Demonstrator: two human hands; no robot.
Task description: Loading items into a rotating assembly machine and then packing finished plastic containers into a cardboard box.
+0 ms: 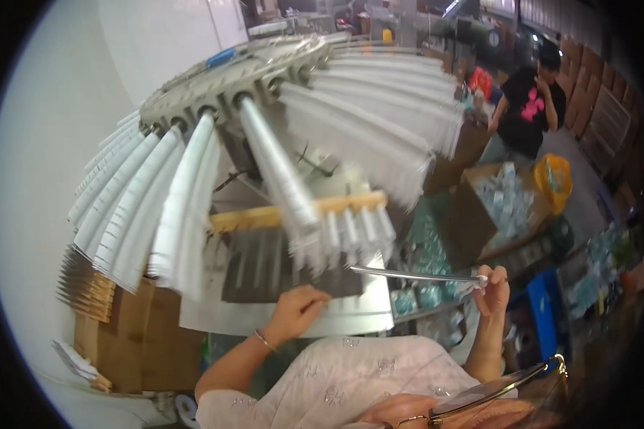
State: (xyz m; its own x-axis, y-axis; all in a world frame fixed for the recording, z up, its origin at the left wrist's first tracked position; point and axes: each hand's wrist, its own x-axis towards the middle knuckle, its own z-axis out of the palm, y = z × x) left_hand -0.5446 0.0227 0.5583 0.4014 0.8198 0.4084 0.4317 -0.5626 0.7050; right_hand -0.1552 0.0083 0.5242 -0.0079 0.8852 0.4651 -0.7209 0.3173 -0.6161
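My right hand [492,287] pinches one end of a thin, silvery rod [415,274], with a small whitish bit at the fingers. The rod reaches left, toward the front of a round rack. My left hand [297,313] is closed near the lower edge of a pale panel [350,318]; what its fingers hold, if anything, is hidden. Above both hands stands the grey round rack [215,82], with many long whitish slats [182,200] fanning downward, blurred. A wooden bar [265,216] with several pale prongs hangs below it, in front of the panel.
Right of the rack, an open cardboard box [472,222] holds clear plastic pieces, beside a yellow bag [553,182]. Clear greenish plastic items lie under the rack's right side. Brown cartons [139,332] stand at the left. A person in black [526,107] stands farther back.
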